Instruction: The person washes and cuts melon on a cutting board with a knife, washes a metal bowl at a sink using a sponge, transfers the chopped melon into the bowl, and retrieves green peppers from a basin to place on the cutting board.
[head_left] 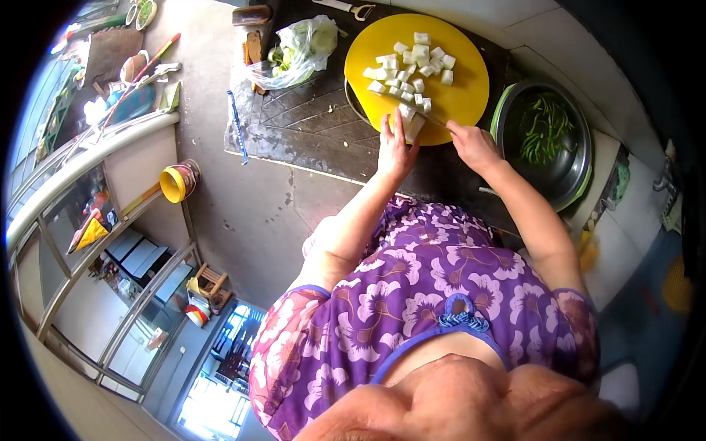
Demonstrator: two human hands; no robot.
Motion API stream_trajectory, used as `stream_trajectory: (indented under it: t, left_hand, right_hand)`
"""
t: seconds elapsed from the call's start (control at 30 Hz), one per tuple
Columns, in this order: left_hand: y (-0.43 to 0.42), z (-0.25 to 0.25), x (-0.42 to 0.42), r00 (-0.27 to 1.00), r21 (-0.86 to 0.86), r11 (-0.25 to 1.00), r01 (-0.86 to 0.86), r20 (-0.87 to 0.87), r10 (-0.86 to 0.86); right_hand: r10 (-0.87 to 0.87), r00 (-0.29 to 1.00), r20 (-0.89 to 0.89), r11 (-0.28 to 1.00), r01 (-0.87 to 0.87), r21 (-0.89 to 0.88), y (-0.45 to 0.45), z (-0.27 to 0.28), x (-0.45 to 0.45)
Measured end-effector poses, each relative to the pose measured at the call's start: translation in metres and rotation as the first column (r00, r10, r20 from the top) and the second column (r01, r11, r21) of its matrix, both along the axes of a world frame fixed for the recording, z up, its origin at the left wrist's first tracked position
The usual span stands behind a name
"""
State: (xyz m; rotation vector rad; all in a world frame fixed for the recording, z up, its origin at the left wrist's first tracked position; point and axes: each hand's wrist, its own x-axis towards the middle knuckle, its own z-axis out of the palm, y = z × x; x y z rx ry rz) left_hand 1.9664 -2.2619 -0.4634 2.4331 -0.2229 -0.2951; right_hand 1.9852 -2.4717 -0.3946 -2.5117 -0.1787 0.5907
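Note:
White cubes (421, 54), which look like tofu, lie scattered on a round yellow cutting board (467, 95). At the board's near edge is a larger white block (415, 128), partly hidden by my fingers. My left hand (397, 153) steadies this block, its fingers stretched along the side and its thumb close by. My right hand (476, 148) is closed around a knife handle at the board's right edge. The knife (435, 120) reaches left over the board against the block, its thin blade hard to make out.
Right of the board, a metal basin (581, 173) holds green peppers or beans (546, 132). A plastic bag of greens (305, 51) lies left on the dark counter (309, 121), near a blue strip (237, 126). A peeler (353, 9) lies behind. A yellow bucket (175, 185) stands farther left.

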Motion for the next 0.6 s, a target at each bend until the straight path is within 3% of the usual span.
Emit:
stream_trajectory:
  t: [0.3,0.4,0.5,0.6]
  left_hand:
    - [-0.011,0.014,-0.006,0.969,-0.104,0.964,-0.243,-0.079,0.235]
    - [-0.006,0.006,-0.009,0.989,-0.039,0.99,-0.139,0.037,0.14]
    - [-0.008,0.006,-0.011,0.959,-0.201,0.937,-0.285,-0.067,0.277]
    - [-0.004,0.004,-0.011,0.967,-0.15,0.956,-0.253,-0.08,0.244]
  right_hand:
    - [0.004,1.0,0.025,1.0,-0.004,-0.013,0.003,0.003,-0.005]
    - [-0.043,0.998,0.04,0.999,0.041,0.032,0.003,0.0,-0.009]
    - [-0.036,0.995,0.094,0.998,0.031,0.055,0.003,0.004,-0.012]
    - [-0.008,0.99,0.143,0.998,-0.001,0.065,0.009,0.025,-0.015]
